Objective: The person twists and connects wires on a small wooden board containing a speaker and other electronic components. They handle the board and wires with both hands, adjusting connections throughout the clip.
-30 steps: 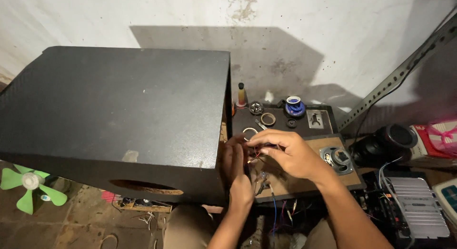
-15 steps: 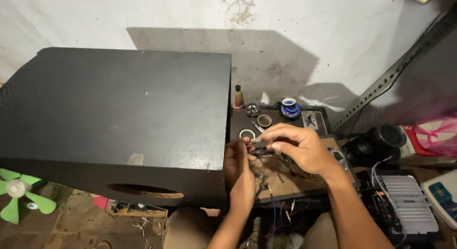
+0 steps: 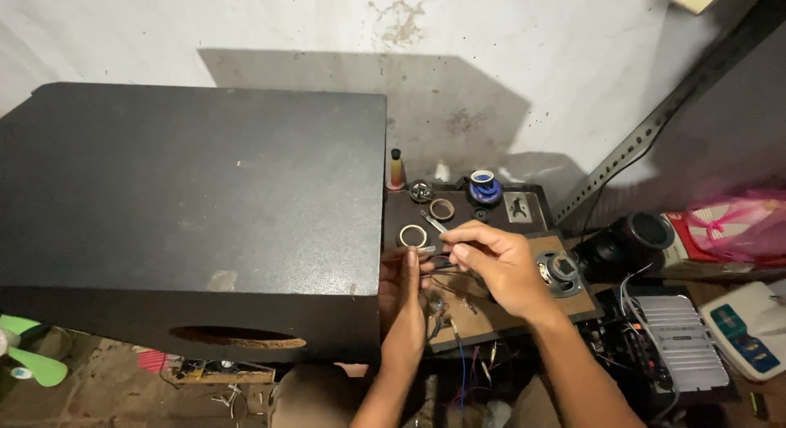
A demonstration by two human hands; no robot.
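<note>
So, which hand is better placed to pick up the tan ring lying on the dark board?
Probably the left hand: its fingertips lie just below the tan ring, while the right hand pinches thin wires.

Part pinched in right hand (image 3: 499, 264) fingers too small to tell; box (image 3: 192, 223) hides left hand (image 3: 401, 285) partly.

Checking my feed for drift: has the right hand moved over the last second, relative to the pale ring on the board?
No. The right hand is still just right of and below the pale ring; only the camera view shifted.
</note>
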